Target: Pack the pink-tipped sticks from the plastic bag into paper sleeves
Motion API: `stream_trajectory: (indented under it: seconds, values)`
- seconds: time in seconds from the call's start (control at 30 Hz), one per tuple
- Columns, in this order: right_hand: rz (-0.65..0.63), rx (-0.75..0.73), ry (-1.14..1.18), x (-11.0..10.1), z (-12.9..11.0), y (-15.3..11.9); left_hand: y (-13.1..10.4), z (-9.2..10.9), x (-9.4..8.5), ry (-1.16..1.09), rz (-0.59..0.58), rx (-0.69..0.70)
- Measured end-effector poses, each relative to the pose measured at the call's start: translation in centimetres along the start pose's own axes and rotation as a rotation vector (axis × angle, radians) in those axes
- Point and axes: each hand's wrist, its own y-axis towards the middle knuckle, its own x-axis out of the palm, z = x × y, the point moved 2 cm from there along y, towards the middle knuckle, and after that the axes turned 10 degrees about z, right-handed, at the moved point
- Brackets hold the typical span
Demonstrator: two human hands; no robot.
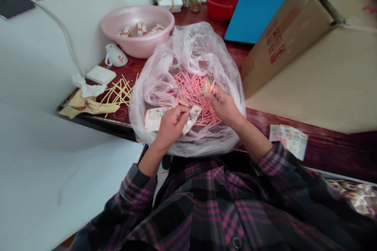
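Note:
An open clear plastic bag (188, 149) lies in front of me with a loose heap of thin pink sticks (188, 86) inside. Pinched in my left hand (172, 123) is a small printed paper packet (193, 117), tilted over the near side of the heap. Another printed packet (153, 119) lies flat in the bag, left of that hand. My right hand (224, 105) is closed round a small bundle of sticks (208, 86), held upright above the heap; its lower part is hidden by the fingers.
Behind the bag stands a pink basin (107, 27) holding several small packs. A white mug (118, 55) and scattered pale yellow sticks (119, 90) lie left. A large cardboard box (294, 55) bounds the right side, with printed papers (290, 139) near it. A red basin (222, 6) stands behind.

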Motion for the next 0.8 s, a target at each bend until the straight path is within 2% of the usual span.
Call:
stream_trajectory:
  seconds: [0.13, 0.23, 0.37, 0.47, 0.53, 0.67, 0.8]
  values:
    - [0.000, -0.042, -0.075, 0.4, 1.1, -1.2, -0.1, -0.5, 0.8, -0.129, 0.056, -0.026]
    - [0.069, 0.002, 0.010, 0.2, 1.6, -1.3, -0.1, -1.0, 1.1, -0.134, 0.093, -0.027]
    - [0.227, 0.203, 0.454, -0.2, 1.2, -0.6, 0.2, -0.9, 1.6, -0.031, 0.062, 0.047]
    - [0.230, 0.399, 0.780, 0.6, 0.2, -0.6, 0.4, 0.1, 2.6, -0.083, -0.057, 0.105]
    - [0.214, 0.493, 0.887, 1.3, -0.5, -1.1, 0.5, 0.8, 3.4, -0.149, -0.121, 0.116]
    - [0.190, 0.556, 0.951, 2.0, -1.1, -1.9, 0.7, 1.2, 4.4, -0.205, -0.117, 0.056]
    - [0.119, 0.512, 0.825, 1.6, -0.8, -1.7, 0.7, 0.5, 4.0, -0.260, -0.079, 0.043]
